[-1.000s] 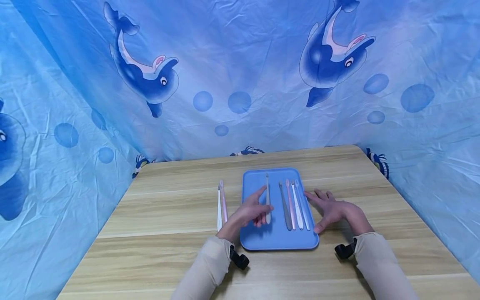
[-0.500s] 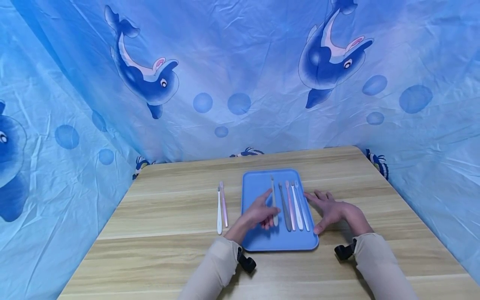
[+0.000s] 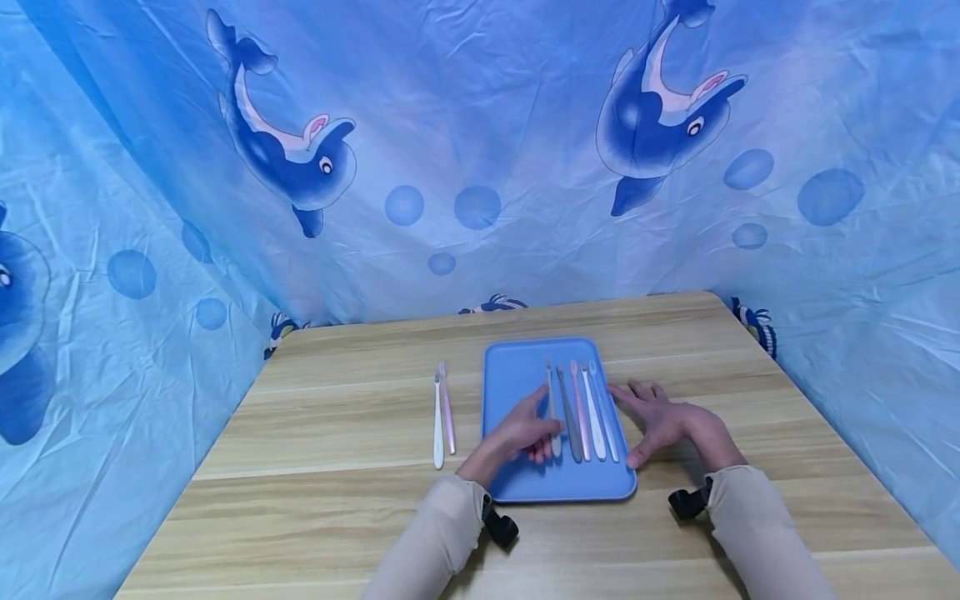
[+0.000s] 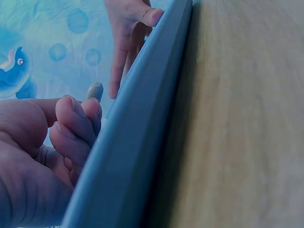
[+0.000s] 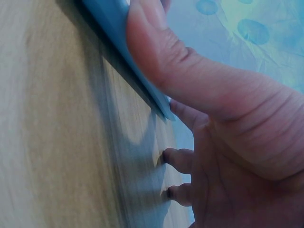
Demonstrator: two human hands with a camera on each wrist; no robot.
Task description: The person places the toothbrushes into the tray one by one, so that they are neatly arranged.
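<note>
My left hand (image 3: 525, 429) is over the blue tray (image 3: 512, 360) and pinches a grey-beige toothbrush (image 3: 551, 392) between thumb and fingers. In the left wrist view, the handle end (image 4: 95, 90) pokes out past the curled fingertips. Its head points to the tray's far side; whether it touches the tray floor cannot be told. Just right of it lie a dark grey toothbrush (image 3: 570, 421), a pink one (image 3: 582, 417), a white one (image 3: 593, 417) and a blue one (image 3: 606, 417), side by side. My right hand (image 3: 663, 421), fingers spread, touches the tray's right edge with thumb and forefinger.
Left of the tray, a white toothbrush (image 3: 438, 429) and a pink-purple toothbrush (image 3: 448, 417) lie on the wooden table (image 3: 337, 433). A blue dolphin-print curtain (image 3: 465, 125) hangs behind the table and along its sides.
My left hand has moved right with the grey-beige toothbrush, which is now close beside the dark grey one. The right hand has stayed at the tray's edge.
</note>
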